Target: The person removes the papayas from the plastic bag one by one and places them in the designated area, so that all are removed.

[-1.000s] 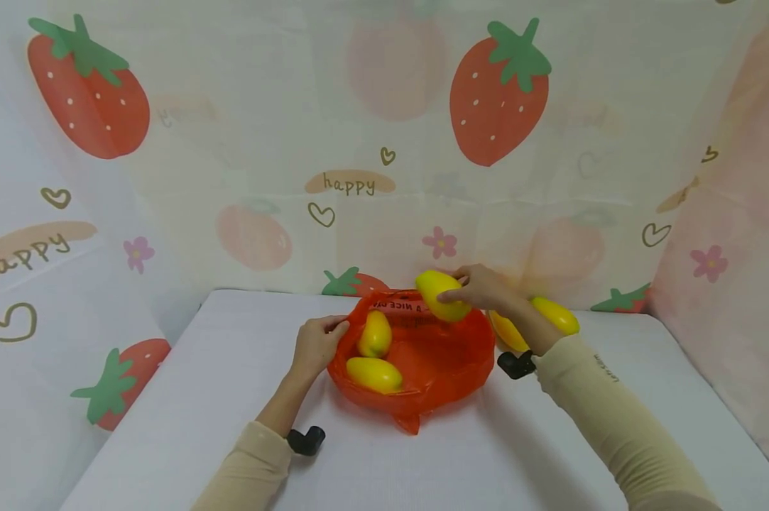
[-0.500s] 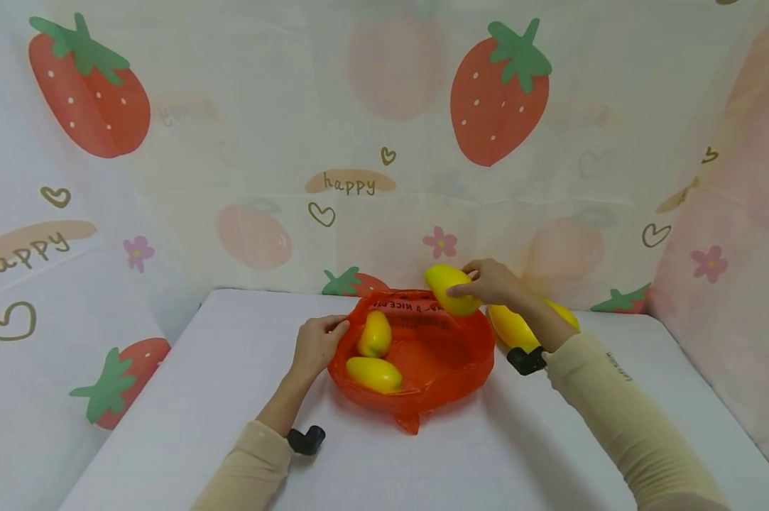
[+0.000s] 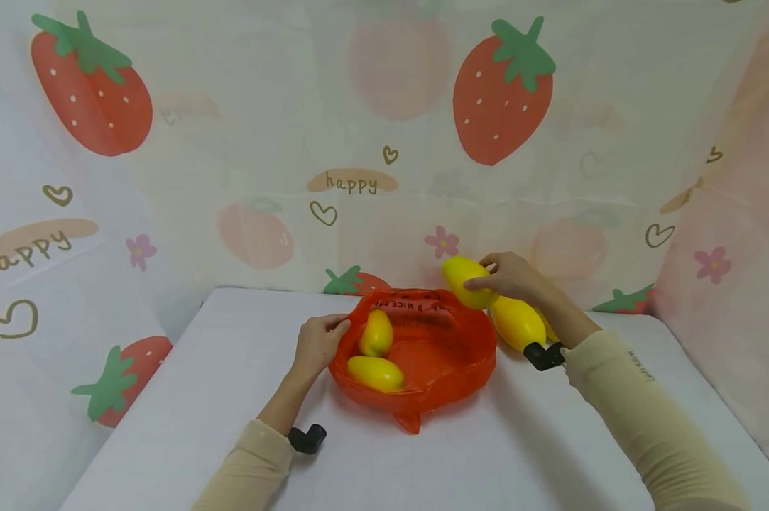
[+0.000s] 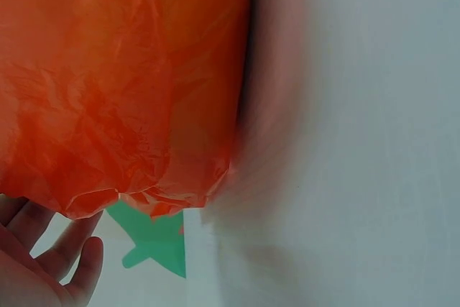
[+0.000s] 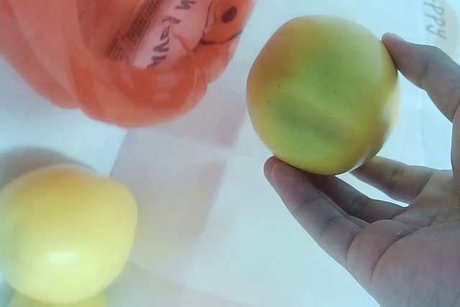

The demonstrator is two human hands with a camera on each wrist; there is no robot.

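Note:
An open red plastic bag (image 3: 416, 408) with printed lettering stands on the table, its rim spread wide. Two yellow mangoes lie inside it: one mango (image 3: 376, 333) at the left wall, another mango (image 3: 375, 374) nearer the front. My left hand (image 3: 317, 348) pinches the bag's left rim; in the left wrist view its fingers (image 4: 68, 246) are at the edge of the plastic. My right hand (image 3: 515, 275) grips a third mango (image 3: 466, 282) between thumb and fingers, raised above the bag's back right rim. The right wrist view shows that mango's greenish end (image 5: 323, 98).
Outside the bag on the right, a mango (image 3: 517, 323) lies on the white table (image 3: 231, 369), with more yellow fruit (image 3: 552, 330) partly hidden behind my right wrist. A strawberry-printed cloth (image 3: 263, 128) hangs right behind the table and along both sides.
My right hand has moved right and up, carrying its mango from over the bag's opening to its back right rim. The left hand and the bag stay in place.

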